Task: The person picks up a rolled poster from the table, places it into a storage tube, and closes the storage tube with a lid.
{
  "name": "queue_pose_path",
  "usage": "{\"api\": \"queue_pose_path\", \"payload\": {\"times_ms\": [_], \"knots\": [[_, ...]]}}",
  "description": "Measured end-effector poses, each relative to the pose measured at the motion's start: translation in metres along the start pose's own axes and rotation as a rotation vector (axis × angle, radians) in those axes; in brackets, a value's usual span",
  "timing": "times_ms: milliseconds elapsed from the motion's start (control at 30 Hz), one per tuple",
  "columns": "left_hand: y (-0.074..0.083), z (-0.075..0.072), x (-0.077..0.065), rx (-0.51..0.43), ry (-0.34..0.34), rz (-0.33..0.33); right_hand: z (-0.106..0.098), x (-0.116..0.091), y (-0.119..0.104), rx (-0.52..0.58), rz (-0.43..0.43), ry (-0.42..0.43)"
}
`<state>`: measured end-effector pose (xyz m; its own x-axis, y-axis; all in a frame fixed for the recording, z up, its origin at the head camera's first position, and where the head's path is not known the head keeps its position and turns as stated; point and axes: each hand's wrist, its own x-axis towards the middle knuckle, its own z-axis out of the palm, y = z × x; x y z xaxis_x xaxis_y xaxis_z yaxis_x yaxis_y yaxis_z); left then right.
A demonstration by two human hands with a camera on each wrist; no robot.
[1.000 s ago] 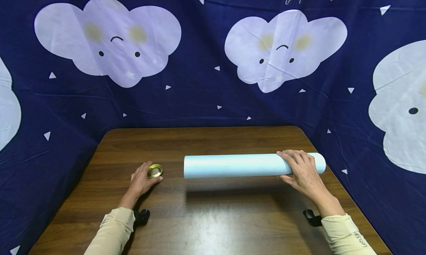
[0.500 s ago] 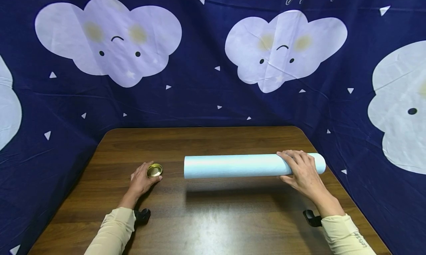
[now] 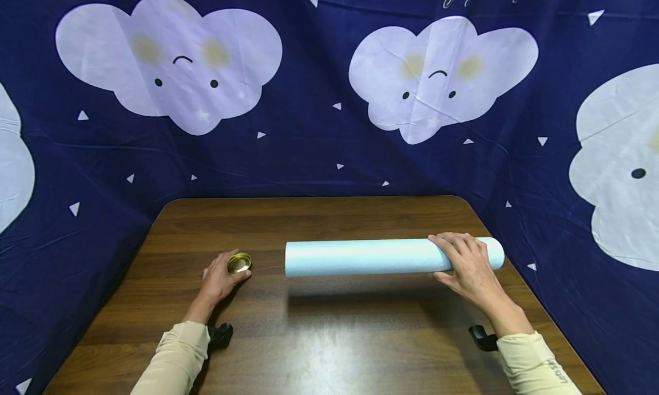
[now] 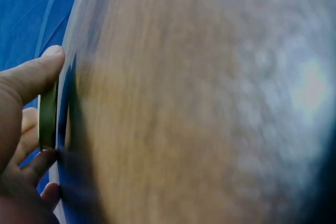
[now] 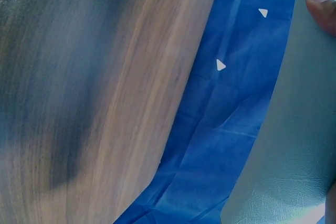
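Observation:
In the head view my left hand [image 3: 218, 277] pinches a small round gold jar lid [image 3: 239, 264], its hollow side turned up toward the camera. The left wrist view catches that lid [image 4: 48, 119] edge-on, between the thumb and the curled fingers. Over on the right, my right hand [image 3: 467, 267] grips a long pale blue roll [image 3: 360, 257] near its right end, thumb below and fingers over the top. The roll lies level, raised above the table, with a shadow under it. Up close in the right wrist view, the roll [image 5: 286, 145] fills the right side and the thumb touches it.
A brown wood-grain table [image 3: 329, 332] with rounded far corners lies beneath both hands. Behind and beside it hangs a dark blue cloth [image 3: 309, 154] printed with clouds and small triangles. Black wrist mounts [image 3: 221, 334] stick out from the sleeves.

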<state>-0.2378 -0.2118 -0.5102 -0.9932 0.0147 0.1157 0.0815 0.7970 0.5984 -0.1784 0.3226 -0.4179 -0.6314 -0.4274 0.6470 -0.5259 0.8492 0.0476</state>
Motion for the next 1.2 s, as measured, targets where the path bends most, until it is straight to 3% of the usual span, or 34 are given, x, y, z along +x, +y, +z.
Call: {"api": "queue_pose_path", "payload": {"times_ms": [400,867,1067,1200], "knots": [[0.008,-0.008,-0.009,-0.06,-0.02,-0.042,0.001,0.001,0.002,0.001,0.001,0.003],[0.021,-0.022,-0.019,-0.086,0.052,-0.035,0.003,0.001,0.004,0.001,0.002,0.001],[0.035,-0.029,-0.023,-0.107,0.127,0.018,0.003,0.0,0.004,0.006,0.007,-0.008],[0.045,-0.035,-0.027,-0.136,0.124,0.005,0.004,0.0,0.004,0.006,0.007,-0.006]]}}
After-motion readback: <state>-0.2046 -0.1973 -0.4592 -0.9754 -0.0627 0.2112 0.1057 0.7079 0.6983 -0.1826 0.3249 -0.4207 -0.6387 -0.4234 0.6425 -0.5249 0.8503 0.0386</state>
